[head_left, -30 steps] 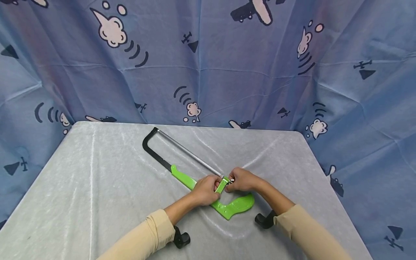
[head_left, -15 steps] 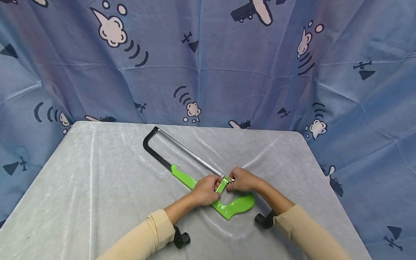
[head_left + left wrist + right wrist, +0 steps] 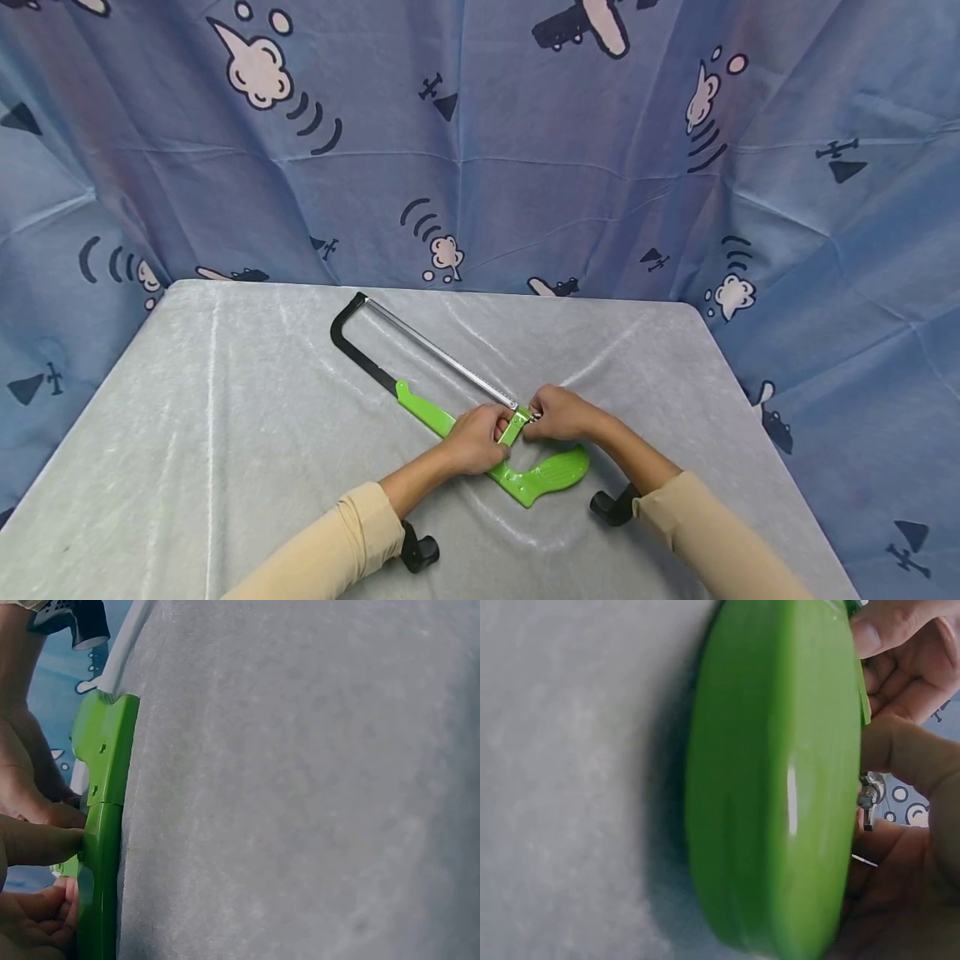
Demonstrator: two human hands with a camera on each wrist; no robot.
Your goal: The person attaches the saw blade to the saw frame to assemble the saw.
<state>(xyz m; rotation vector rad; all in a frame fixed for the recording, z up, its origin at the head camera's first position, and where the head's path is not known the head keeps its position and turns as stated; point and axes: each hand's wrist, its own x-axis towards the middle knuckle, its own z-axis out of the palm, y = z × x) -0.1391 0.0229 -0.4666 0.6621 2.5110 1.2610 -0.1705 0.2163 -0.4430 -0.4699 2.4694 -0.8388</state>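
Note:
A hacksaw (image 3: 423,408) lies on the table with its green handle (image 3: 551,473) toward the front right and its black front bow (image 3: 339,333) at the back left. Its silver blade (image 3: 442,354) runs along the far side. My left hand (image 3: 474,439) grips the green frame near the handle, thumb on the near side. At the blade's near end, my right hand (image 3: 562,414) pinches a small metal wing nut (image 3: 535,417), partly covered by the fingers. In the right wrist view the wing nut (image 3: 868,799) shows between thumb and fingers, behind the handle (image 3: 776,780).
A pale grey cloth (image 3: 262,467) covers the table. Behind it hangs a blue curtain (image 3: 495,167) with cartoon planes and clouds. Black wrist camera mounts (image 3: 420,550) sit under both beige sleeves (image 3: 345,533), close above the cloth.
The right hand's fingertips have shifted slightly at the wing nut. The left hand keeps its grip, and the hacksaw lies almost exactly where it was.

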